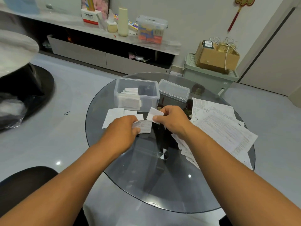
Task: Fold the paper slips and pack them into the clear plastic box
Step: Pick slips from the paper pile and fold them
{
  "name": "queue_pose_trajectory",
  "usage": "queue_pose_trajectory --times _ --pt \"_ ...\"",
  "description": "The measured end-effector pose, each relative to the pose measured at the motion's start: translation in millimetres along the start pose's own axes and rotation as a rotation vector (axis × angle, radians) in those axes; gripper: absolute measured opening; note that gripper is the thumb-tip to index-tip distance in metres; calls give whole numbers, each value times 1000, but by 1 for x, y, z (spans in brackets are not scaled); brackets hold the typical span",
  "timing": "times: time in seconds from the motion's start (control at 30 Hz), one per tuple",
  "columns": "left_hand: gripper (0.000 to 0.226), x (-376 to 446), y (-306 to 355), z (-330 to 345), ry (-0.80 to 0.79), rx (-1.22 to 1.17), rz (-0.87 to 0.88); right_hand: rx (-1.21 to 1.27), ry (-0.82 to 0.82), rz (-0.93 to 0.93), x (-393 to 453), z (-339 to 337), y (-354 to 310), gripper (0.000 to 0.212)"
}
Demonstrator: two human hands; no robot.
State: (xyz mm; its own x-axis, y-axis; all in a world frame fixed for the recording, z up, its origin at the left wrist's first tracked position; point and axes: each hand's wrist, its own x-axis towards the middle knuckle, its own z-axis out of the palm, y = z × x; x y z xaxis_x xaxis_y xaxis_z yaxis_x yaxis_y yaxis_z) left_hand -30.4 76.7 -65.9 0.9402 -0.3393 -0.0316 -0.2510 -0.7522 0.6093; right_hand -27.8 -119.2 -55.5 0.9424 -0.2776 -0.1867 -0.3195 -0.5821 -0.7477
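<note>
Over the middle of a round glass table [162, 193], both hands hold one printed paper slip [145, 126]. My left hand [122, 129] pinches its left end. My right hand [172, 119] pinches its right end, which is bent upward. Just beyond them stands the clear plastic box [153, 95], open, with several folded slips [129, 99] stacked in its left half. Its lid [174, 90] lies upside down to the right of it. Flat white slips [114, 116] lie on the glass left of my hands.
A spread of larger printed sheets [224, 126] covers the table's right side, partly under my right forearm. A green storage bin [210, 79] with a cardboard box [216, 57] on top stands behind the table. A low shelf unit [105, 53] runs along the wall. A dark stool [24, 185] is at lower left.
</note>
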Motion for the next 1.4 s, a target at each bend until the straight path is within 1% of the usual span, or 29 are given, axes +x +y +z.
queue_pose_trajectory --times 0.07,0.13,0.27,0.3,0.33,0.4,0.47,0.5,0.57,0.63,0.7,0.73,0.77,0.87,0.93,1.0,1.03,1.07,1.1,1.17,1.2,1.23,1.27,1.4 --pt "8 0 -1 -2 -2 2 -13 130 1 -2 -8 -13 4 16" --pt "6 0 -2 -4 -7 -1 -23 204 -36 -48 -20 -26 6 16" --pt "6 0 -2 -5 -21 -42 -24 279 -173 -194 -39 -35 13 11" --pt "7 0 -1 -5 -36 -55 -17 251 -204 -229 -42 -32 14 7" --pt "9 0 0 -6 -63 -73 -10 173 -202 -269 -43 -27 17 7" --pt "19 -2 4 -8 -144 -125 -1 -16 -161 -327 -43 -16 19 12" --pt "29 -3 6 -8 -217 -191 21 -77 -135 -360 -44 -7 20 12" --pt "28 -5 7 -7 -228 -222 37 -83 -132 -377 -45 -3 21 13" --pt "15 -6 9 -4 -188 -247 71 -104 -110 -403 -47 2 24 15" --pt "4 -8 11 -3 -131 -198 100 -106 -72 -413 -51 5 24 26" --pt "6 -10 14 -2 -106 -147 141 -118 -50 -445 -54 5 23 43" --pt "6 -11 15 -2 -108 -133 152 -156 -54 -465 -54 4 23 48" --pt "3 -12 16 -4 -115 -121 155 -210 -55 -487 -54 4 23 44" --pt "15 -13 12 -13 -86 -105 136 -366 10 -528 -51 2 24 17" --pt "13 -9 7 -24 30 -141 110 -447 1 -516 -49 1 23 11" --pt "10 -2 -3 -37 192 -159 29 -517 -29 -496 -47 2 24 11" --pt "11 4 -11 -42 267 -116 -26 -503 -36 -478 -47 3 24 12" --pt "19 10 -20 -47 306 -45 -90 -447 -40 -452 -47 4 24 14" --pt "35 15 -29 -51 297 21 -166 -365 -43 -419 -47 4 23 15" --pt "68 22 -43 -54 186 85 -307 -223 -47 -356 -49 4 22 14" --pt "78 24 -46 -54 132 95 -347 -182 -44 -339 -49 4 21 14" --pt "81 25 -46 -52 92 105 -367 -153 -45 -327 -50 4 20 13" --pt "77 26 -46 -49 70 115 -373 -127 -49 -317 -50 4 18 12" --pt "38 26 -39 -47 53 88 -392 -54 -67 -296 -51 5 11 13"
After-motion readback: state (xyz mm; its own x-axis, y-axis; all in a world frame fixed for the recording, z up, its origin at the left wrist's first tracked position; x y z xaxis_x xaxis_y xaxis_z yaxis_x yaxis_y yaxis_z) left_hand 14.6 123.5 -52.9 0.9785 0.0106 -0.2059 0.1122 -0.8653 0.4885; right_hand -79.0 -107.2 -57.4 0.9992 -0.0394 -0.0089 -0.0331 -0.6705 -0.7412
